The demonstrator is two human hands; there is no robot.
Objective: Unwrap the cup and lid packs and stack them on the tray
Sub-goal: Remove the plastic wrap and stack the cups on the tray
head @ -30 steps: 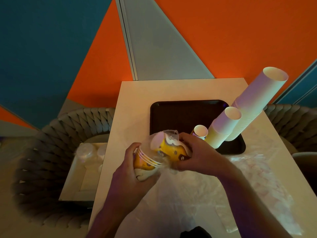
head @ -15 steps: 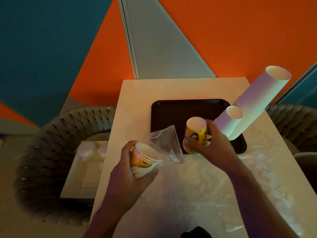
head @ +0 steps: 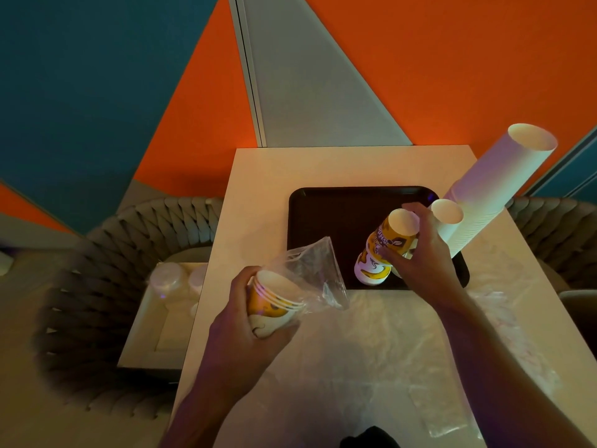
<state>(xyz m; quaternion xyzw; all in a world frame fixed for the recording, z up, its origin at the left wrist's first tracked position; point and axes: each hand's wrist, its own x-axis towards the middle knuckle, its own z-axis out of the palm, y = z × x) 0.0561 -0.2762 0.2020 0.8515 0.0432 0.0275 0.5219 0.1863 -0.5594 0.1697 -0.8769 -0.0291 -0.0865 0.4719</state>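
Because the job is to free the cups and gather them in one spot, the counter carries a dark tray just beyond both hands, within easy reach. Loose clear wrapping lies spread on the counter below the fingers, likely discarded from packs already opened. To the right of the right hand's fingers, a tall white cup stack and a shorter white stack lean on the tray's right side, apparently set there to keep the middle free.

Next in size, the right hand curls its fingers around a short stack of yellow printed cups, bottoms up, with the lowest rim at or very near the tray floor; I judge it is being set down, though contact is hard to confirm. The left hand holds back on the near side of the tray, fingers wrapped round the remaining yellow cups, open mouths facing the tray. A clear bag hangs loose off their rims, so these probably wait their turn.
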